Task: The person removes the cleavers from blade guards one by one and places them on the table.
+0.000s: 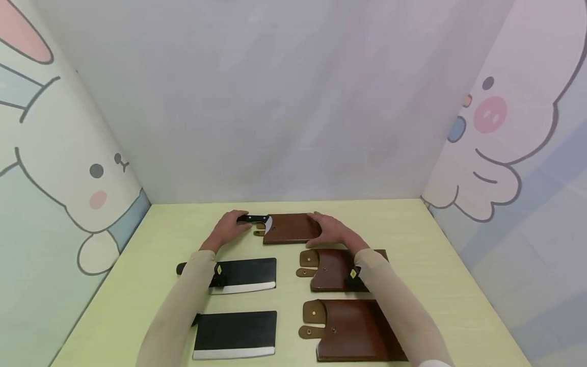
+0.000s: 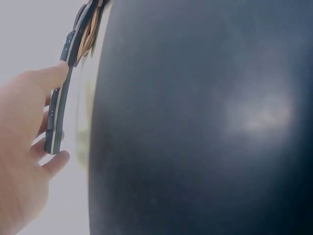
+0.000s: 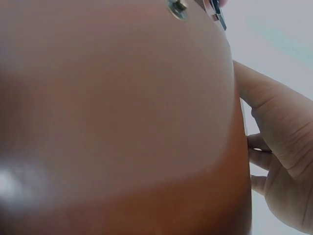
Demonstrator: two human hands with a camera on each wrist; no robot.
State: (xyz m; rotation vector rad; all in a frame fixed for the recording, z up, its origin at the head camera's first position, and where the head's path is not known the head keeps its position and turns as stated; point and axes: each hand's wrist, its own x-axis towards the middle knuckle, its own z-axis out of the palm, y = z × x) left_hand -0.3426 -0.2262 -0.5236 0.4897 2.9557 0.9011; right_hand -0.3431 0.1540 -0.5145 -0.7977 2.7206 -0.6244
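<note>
At the back of the table, my left hand (image 1: 231, 227) holds the black riveted handle of a knife (image 1: 254, 218), thumb on one side and fingers on the other in the left wrist view. Its blade sits mostly inside a brown leather sheath (image 1: 291, 228), with only a curved bit of metal showing by the handle. My right hand (image 1: 330, 230) grips that sheath around its right end, thumb at the near edge and fingers at the far edge. In the right wrist view, another sheath's brown face (image 3: 122, 122) hides part of this grip.
Two bare cleavers, a middle one (image 1: 247, 272) and a nearer one (image 1: 236, 331), lie on the left beneath or beside my left forearm. To the right lie two more leather sheaths, one in the middle (image 1: 332, 267) and one in front (image 1: 353, 329), with straps unfastened. Walls enclose the table.
</note>
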